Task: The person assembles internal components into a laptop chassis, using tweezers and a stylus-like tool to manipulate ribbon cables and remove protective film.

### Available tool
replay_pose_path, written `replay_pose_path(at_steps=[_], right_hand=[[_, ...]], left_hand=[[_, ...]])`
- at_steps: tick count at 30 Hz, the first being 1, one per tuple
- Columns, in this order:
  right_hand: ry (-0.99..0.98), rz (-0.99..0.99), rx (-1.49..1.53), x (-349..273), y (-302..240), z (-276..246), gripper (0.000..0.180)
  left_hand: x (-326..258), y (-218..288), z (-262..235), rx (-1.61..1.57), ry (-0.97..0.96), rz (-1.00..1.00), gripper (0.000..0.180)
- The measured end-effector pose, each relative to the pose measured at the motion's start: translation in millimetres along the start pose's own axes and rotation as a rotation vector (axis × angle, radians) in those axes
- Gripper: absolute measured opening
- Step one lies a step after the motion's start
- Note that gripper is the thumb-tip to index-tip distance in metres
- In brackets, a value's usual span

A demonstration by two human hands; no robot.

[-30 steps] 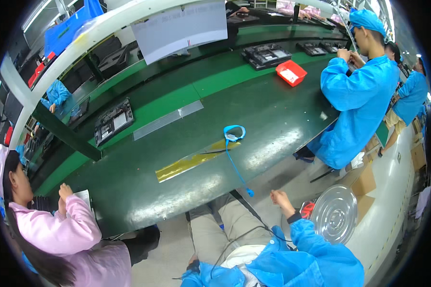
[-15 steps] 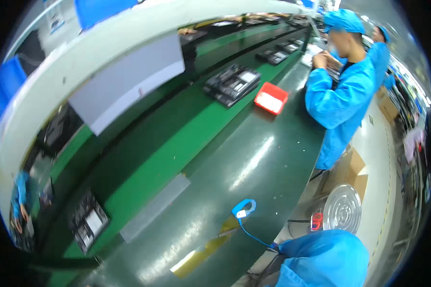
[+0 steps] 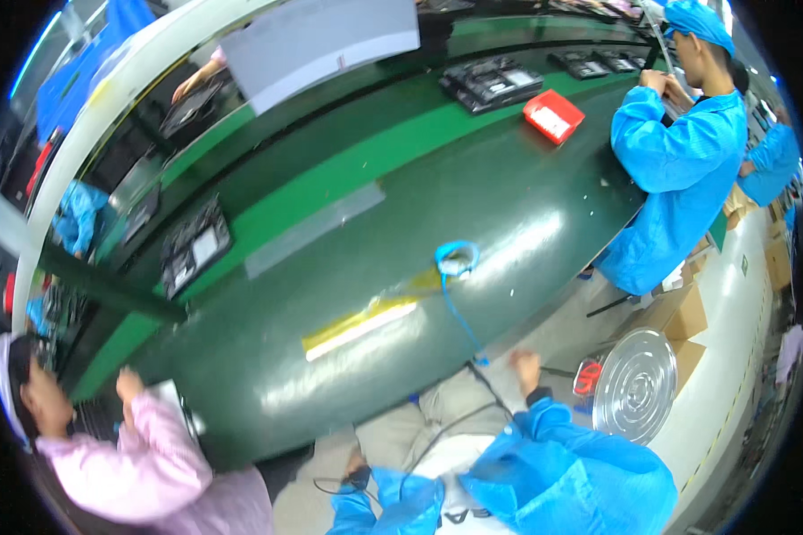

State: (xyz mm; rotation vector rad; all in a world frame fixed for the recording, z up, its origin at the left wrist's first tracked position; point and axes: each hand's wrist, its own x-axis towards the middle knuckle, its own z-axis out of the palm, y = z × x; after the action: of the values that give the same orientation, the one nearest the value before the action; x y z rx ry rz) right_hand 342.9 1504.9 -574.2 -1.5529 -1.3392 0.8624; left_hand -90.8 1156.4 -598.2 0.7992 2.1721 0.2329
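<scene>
My right hand (image 3: 525, 369) is raised beside my right thigh, just off the bench edge, at the end of a blue sleeve with a dark cuff. Its fingers are small and blurred, and I see nothing certain in them. Low over my lap is my left hand (image 3: 357, 463), mostly hidden by its blue sleeve and dark cuff. On the dark green bench (image 3: 330, 267) lies a blue wrist strap (image 3: 456, 259), its cord running to the bench edge near my right hand. A yellow tape strip (image 3: 357, 325) is stuck to the bench left of it.
A co-worker in pink (image 3: 143, 473) sits at the left, another in blue (image 3: 678, 152) at the far right. Black device parts (image 3: 491, 83) lie on the green strip beside a red tray (image 3: 553, 118). A round clear lid (image 3: 635, 386) and cardboard boxes stand right of me.
The view has swung, bringing my lap, both hands and the co-worker in pink into sight. The wrist strap still lies on the bench.
</scene>
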Motion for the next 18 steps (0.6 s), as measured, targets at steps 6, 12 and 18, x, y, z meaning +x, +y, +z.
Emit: replay_pose_path(at_steps=[6, 12, 18], right_hand=[[0.229, -0.320, 0.206, 73.5, -271.5, -39.5, 0.021], [-0.135, -0.651, -0.249, 80.6, -397.1, 36.8, 0.019], [-0.179, -0.722, -0.511, 107.8, -352.5, 86.9, 0.028]], left_hand=[[-118.8, 65.2, -99.5, -0.100, -0.072, 0.184, 0.047], [-191.0, 251.6, -196.6, -0.252, -0.148, 0.512, 0.038], [-159.9, 362.4, -221.5, -0.335, 0.175, 0.907, 0.023]])
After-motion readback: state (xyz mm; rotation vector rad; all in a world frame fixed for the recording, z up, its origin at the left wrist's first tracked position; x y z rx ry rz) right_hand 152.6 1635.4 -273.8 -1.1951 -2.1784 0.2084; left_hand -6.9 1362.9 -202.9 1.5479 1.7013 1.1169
